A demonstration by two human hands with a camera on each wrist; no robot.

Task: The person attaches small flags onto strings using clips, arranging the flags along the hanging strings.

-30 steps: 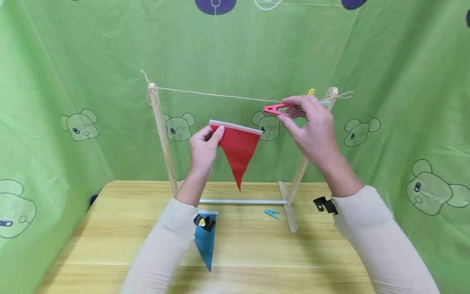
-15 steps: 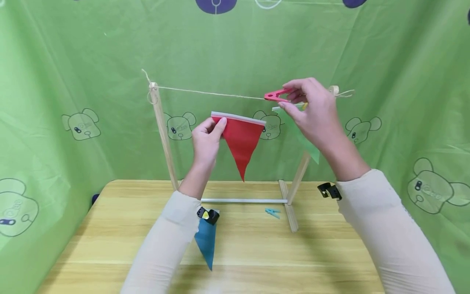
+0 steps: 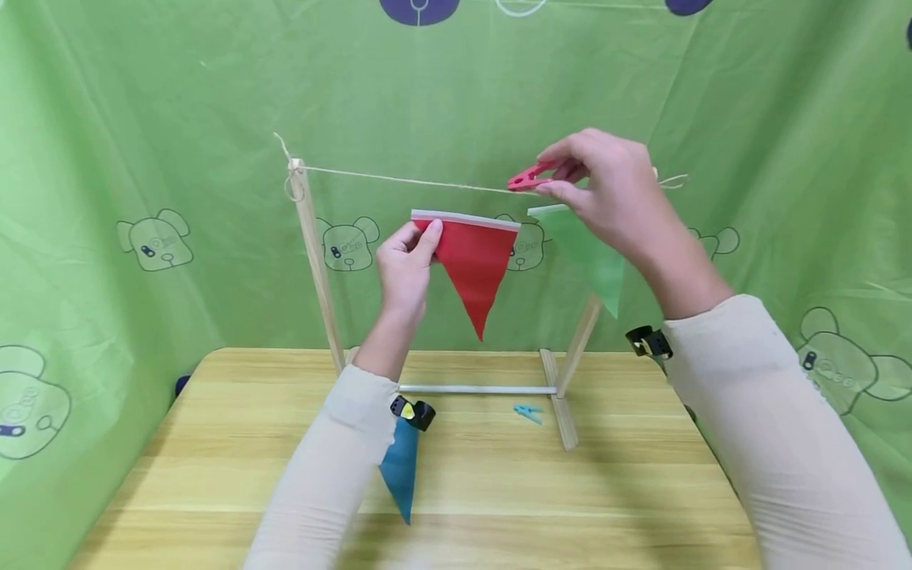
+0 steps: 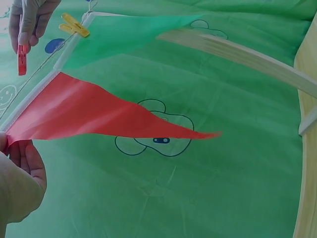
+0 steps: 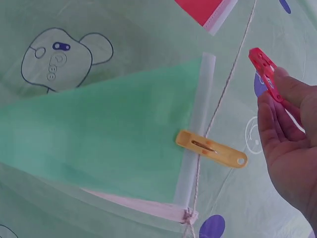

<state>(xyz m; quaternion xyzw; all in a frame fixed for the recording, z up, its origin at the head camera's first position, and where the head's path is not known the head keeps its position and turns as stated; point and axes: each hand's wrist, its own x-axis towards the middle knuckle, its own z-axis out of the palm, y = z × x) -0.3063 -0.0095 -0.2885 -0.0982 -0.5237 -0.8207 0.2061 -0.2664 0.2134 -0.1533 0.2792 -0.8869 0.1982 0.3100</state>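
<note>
My left hand [image 3: 408, 261] pinches a red triangular pennant [image 3: 479, 265] near the left end of its white top band, its tip hanging down. The band is just below the string [image 3: 399, 180]. In my right hand [image 3: 598, 170] is a red clothespin [image 3: 526, 179], held by its handles, its nose close to the string in the head view. A green pennant [image 5: 109, 134] hangs at the string's right part, clipped by a yellow clothespin [image 5: 210, 148]. In the head view my right hand hides that clothespin.
Two wooden posts [image 3: 317, 269] carry the string, joined low by a white rod [image 3: 477, 389]. A blue pennant [image 3: 402, 475], partly under my left sleeve, and a light blue clothespin [image 3: 528, 413] lie on the wooden table [image 3: 499, 491]. Green printed cloth [image 3: 456, 95] surrounds it.
Both hands have risen, the left carrying the red pennant slightly right and nearer the string. The right hand has lifted the red clothespin to string level, uncovering the green pennant in the head view.
</note>
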